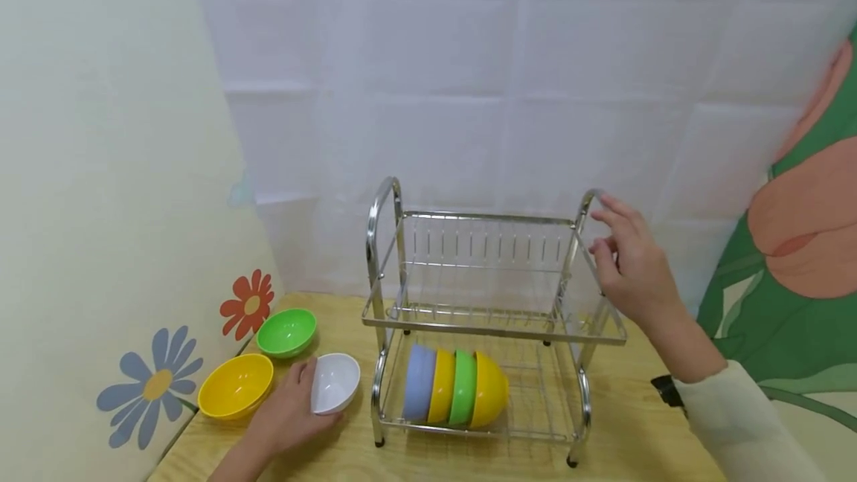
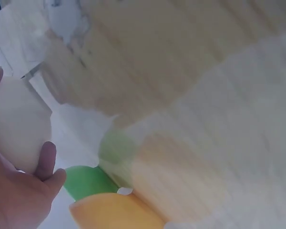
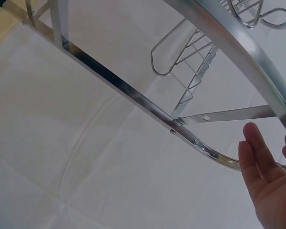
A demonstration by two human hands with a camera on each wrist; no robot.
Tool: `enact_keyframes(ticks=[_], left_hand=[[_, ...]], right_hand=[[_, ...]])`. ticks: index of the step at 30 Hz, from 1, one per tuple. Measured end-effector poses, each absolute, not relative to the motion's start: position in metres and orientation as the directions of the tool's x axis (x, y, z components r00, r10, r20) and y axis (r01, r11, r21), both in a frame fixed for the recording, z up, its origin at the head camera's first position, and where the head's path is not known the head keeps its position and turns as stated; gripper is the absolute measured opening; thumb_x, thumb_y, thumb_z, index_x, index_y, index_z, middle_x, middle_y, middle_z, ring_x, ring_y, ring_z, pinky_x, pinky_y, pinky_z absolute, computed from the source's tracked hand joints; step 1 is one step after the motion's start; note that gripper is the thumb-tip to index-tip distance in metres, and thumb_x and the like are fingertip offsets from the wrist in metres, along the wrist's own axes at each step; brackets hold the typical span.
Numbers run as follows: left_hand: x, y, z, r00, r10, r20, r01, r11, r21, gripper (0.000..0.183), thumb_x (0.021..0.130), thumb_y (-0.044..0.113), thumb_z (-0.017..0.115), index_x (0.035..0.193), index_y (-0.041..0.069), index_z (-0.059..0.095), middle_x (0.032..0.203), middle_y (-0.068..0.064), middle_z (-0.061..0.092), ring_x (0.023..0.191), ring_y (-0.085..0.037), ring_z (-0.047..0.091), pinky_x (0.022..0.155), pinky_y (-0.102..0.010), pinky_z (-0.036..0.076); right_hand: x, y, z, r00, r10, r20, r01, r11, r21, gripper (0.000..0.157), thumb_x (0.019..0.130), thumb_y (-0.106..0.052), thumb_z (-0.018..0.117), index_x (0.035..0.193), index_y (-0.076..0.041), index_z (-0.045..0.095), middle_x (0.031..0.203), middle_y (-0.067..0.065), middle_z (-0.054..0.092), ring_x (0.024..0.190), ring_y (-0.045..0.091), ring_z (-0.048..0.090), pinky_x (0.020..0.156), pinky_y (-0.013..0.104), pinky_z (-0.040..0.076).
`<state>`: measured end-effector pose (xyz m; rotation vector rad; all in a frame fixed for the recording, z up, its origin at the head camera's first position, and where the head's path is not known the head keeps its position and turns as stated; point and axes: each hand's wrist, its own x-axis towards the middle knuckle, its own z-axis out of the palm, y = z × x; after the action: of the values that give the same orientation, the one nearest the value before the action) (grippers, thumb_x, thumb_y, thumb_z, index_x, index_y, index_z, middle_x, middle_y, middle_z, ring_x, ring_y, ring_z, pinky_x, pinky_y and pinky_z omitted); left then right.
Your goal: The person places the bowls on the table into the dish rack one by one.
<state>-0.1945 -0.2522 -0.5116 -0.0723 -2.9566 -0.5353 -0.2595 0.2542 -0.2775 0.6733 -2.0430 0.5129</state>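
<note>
Left hand (image 1: 289, 407): fingers and thumb gripping white bowl (image 1: 336, 384), tilted, left of two-tier metal rack (image 1: 495, 331); contact with counter (image 1: 643, 393) cannot be told. Right hand (image 1: 632, 266): fingers loosely extended at the rack's right upright, nothing gripped. Yellow bowl (image 1: 236, 387) and green bowl (image 1: 288, 333) on counter, farther left. Lower tier: row of four bowls (image 1: 462, 387) on edge, blue, yellow, green, yellow
</note>
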Motion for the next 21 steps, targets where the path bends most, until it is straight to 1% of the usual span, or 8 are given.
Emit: enact_keyframes(ticks=[4, 8, 11, 15, 18, 21], left_hand=[[-0.197, -0.254, -0.510, -0.994, 0.015, 0.109, 0.053, 0.931, 0.360, 0.121, 0.065, 0.064, 0.082, 0.151, -0.005, 0.033, 0.146, -0.028, 0.041, 0.113, -0.037, 0.059, 0.090, -0.056, 0.056], [-0.199, -0.257, -0.507, -0.992, 0.003, 0.122, 0.046, 0.935, 0.351, 0.121, 0.066, 0.062, 0.083, 0.151, -0.006, 0.032, 0.147, -0.029, 0.041, 0.118, -0.040, 0.056, 0.093, -0.058, 0.054], [-0.200, -0.258, -0.503, -0.993, -0.001, 0.121, 0.042, 0.936, 0.349, 0.120, 0.067, 0.061, 0.083, 0.151, -0.007, 0.031, 0.148, -0.030, 0.038, 0.119, -0.042, 0.055, 0.093, -0.059, 0.054], [-0.196, -0.257, -0.493, -0.993, -0.009, 0.119, 0.036, 0.930, 0.366, 0.120, 0.068, 0.062, 0.082, 0.153, -0.005, 0.029, 0.151, -0.030, 0.034, 0.119, -0.043, 0.054, 0.088, -0.060, 0.056], [-0.192, -0.258, -0.487, -0.989, -0.011, 0.147, 0.045, 0.925, 0.376, 0.118, 0.069, 0.060, 0.083, 0.153, -0.005, 0.029, 0.151, -0.029, 0.033, 0.118, -0.043, 0.053, 0.087, -0.060, 0.056], [-0.184, -0.260, -0.486, -0.986, -0.013, 0.167, 0.052, 0.924, 0.379, 0.117, 0.070, 0.057, 0.084, 0.152, -0.005, 0.030, 0.150, -0.029, 0.034, 0.118, -0.044, 0.053, 0.088, -0.060, 0.056]], right_hand=[[-0.259, 0.255, -0.279, -0.417, -0.270, 0.868, -0.645, 0.760, -0.073, 0.044, 0.088, 0.006, 0.060, 0.131, 0.004, 0.057, 0.148, 0.017, 0.050, 0.066, 0.015, 0.060, 0.054, 0.009, 0.038], [-0.261, 0.255, -0.278, -0.420, -0.272, 0.866, -0.641, 0.765, -0.071, 0.045, 0.089, 0.004, 0.060, 0.133, 0.003, 0.056, 0.150, 0.015, 0.049, 0.067, 0.014, 0.061, 0.054, 0.009, 0.039], [-0.261, 0.256, -0.276, -0.426, -0.272, 0.863, -0.639, 0.766, -0.074, 0.045, 0.088, 0.003, 0.060, 0.133, 0.003, 0.056, 0.149, 0.015, 0.049, 0.068, 0.015, 0.062, 0.054, 0.009, 0.040], [-0.259, 0.256, -0.274, -0.408, -0.282, 0.868, -0.649, 0.759, -0.058, 0.045, 0.087, 0.003, 0.060, 0.132, 0.004, 0.056, 0.147, 0.018, 0.050, 0.067, 0.018, 0.064, 0.053, 0.010, 0.041], [-0.257, 0.256, -0.272, -0.420, -0.281, 0.863, -0.640, 0.766, -0.062, 0.046, 0.088, 0.002, 0.060, 0.134, 0.004, 0.054, 0.148, 0.018, 0.050, 0.068, 0.019, 0.064, 0.054, 0.009, 0.041], [-0.254, 0.255, -0.273, -0.454, -0.271, 0.849, -0.625, 0.776, -0.087, 0.047, 0.089, 0.001, 0.061, 0.135, 0.003, 0.053, 0.150, 0.016, 0.048, 0.069, 0.019, 0.065, 0.056, 0.007, 0.040]])
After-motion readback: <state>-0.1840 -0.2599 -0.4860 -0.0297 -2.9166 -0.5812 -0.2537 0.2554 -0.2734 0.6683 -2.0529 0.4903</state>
